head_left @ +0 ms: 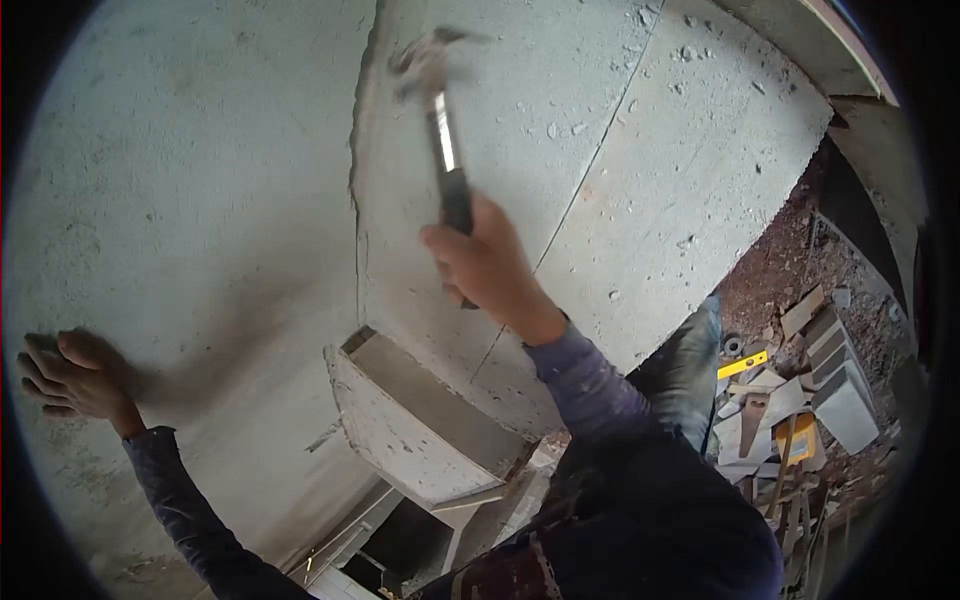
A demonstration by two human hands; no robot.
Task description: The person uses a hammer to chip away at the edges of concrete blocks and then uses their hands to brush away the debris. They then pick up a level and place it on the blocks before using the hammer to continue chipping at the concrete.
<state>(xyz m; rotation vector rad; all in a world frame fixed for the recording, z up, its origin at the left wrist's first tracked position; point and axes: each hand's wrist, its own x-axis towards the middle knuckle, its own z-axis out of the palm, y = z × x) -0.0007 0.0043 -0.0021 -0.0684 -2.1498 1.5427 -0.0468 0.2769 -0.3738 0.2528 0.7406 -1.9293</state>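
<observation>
A claw hammer (446,140) with a shiny metal shaft and a dark grip is held in my right hand (490,260), fingers wrapped round the handle. Its head, blurred by motion, points toward the top of the view, in front of a pale panel surface (500,150) with a long seam and scattered chips. My left hand (80,375) rests flat on the pale wall (220,150) at the far left, fingers spread, holding nothing. A ragged vertical edge separates that wall from the panel.
Below the hammer hand juts a box-like ledge (430,430) with a hollow top. On the rubble-strewn ground at right lie a yellow spirit level (742,364), a handsaw (752,420), a yellow container (797,440), and stacked tiles or boards (840,370).
</observation>
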